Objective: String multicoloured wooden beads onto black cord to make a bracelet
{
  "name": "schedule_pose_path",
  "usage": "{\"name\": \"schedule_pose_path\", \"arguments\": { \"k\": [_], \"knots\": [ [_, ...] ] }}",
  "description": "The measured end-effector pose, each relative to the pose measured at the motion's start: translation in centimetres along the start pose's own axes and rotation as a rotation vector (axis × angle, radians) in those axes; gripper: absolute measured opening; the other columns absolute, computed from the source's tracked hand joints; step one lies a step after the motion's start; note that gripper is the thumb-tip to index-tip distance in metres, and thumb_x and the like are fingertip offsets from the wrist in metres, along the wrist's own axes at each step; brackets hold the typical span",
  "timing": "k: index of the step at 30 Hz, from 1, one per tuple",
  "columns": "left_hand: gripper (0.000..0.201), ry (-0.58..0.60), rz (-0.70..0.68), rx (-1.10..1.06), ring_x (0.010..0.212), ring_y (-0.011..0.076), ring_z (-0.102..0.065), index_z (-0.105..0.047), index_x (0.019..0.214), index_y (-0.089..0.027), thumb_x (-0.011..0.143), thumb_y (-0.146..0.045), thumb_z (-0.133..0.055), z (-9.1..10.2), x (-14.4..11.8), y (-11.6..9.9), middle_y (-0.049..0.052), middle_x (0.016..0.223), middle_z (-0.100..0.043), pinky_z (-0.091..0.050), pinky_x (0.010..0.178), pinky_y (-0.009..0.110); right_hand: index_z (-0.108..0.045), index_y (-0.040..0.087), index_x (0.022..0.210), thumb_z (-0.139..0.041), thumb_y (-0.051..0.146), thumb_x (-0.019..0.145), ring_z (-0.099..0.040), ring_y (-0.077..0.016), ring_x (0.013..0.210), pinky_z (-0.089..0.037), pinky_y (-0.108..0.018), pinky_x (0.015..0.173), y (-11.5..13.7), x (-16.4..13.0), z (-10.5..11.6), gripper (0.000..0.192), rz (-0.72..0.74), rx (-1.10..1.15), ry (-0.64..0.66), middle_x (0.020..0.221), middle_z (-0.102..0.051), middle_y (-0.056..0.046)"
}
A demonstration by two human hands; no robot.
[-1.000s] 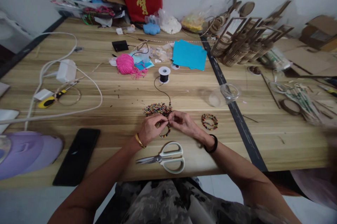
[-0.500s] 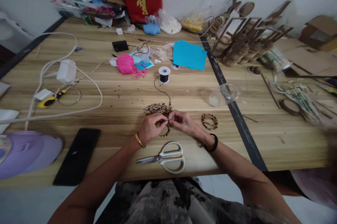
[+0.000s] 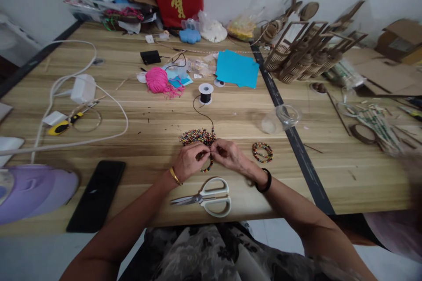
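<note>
My left hand [image 3: 191, 158] and my right hand [image 3: 228, 153] meet fingertip to fingertip over the table, each closed in a pinch. Between them they hold the thin cord of a beaded string [image 3: 207, 168], whose loop of coloured beads hangs below the fingers onto the wood. The exact spot of the pinch is too small to make out. Just beyond the hands lies a pile of loose multicoloured beads [image 3: 197, 136]. A black cord runs from a white spool [image 3: 206, 93] down toward my fingers. Right of my right hand lies a finished-looking coil of beads [image 3: 263, 152].
Scissors [image 3: 201, 198] with white handles lie near the front edge. A black phone [image 3: 96, 196] and a purple appliance [image 3: 36, 193] are on the left, with white cables [image 3: 123, 118]. Pink yarn [image 3: 157, 80], blue sheets [image 3: 236, 69] and a clear container [image 3: 281, 119] stand farther back.
Both hands stay at nearly the same place in their pinch. The fingers of my right hand have shifted slightly; the objects on the table have not moved.
</note>
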State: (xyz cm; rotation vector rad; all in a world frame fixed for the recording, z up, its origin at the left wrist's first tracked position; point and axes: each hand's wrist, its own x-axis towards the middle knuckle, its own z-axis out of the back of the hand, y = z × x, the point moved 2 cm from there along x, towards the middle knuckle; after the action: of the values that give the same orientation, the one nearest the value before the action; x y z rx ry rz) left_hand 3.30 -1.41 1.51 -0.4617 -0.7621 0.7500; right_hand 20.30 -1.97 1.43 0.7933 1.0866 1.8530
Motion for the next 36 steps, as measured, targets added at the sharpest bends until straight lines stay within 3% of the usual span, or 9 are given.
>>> {"name": "schedule_pose_path", "arguments": {
  "k": [11,21,36],
  "knots": [
    [0.008,-0.019,0.013,-0.033,0.072,0.0146,-0.066,-0.065,0.081,-0.017,0.084,-0.013,-0.059,-0.1,-0.1,0.2,0.005,0.080,-0.072,-0.052,0.071,0.026,-0.057,0.014,0.086,-0.058,0.045,0.089,-0.041,-0.0089,0.061,-0.032,-0.021,0.056,-0.4,0.2,0.7,0.031,-0.097,0.269,0.121,0.070,-0.050,0.002],
    [0.008,0.004,0.045,-0.083,0.070,0.0140,-0.065,-0.064,0.077,-0.015,0.083,-0.011,-0.059,0.0,0.2,0.1,0.005,0.077,-0.070,-0.050,0.067,0.024,-0.057,0.014,0.085,-0.067,0.050,0.082,-0.049,-0.0092,0.064,-0.042,-0.022,0.061,-1.2,0.5,0.6,0.037,-0.175,0.504,0.184,0.074,-0.053,0.001],
    [0.009,0.053,0.139,-0.143,0.064,0.0121,-0.061,-0.065,0.074,-0.015,0.080,-0.013,-0.058,0.1,0.4,0.3,0.003,0.071,-0.069,-0.048,0.063,0.022,-0.057,0.014,0.085,-0.069,0.051,0.080,-0.049,-0.0082,0.059,-0.042,-0.021,0.058,-1.3,0.6,0.5,0.038,-0.194,0.529,0.188,0.070,-0.054,0.002]
  ]
}}
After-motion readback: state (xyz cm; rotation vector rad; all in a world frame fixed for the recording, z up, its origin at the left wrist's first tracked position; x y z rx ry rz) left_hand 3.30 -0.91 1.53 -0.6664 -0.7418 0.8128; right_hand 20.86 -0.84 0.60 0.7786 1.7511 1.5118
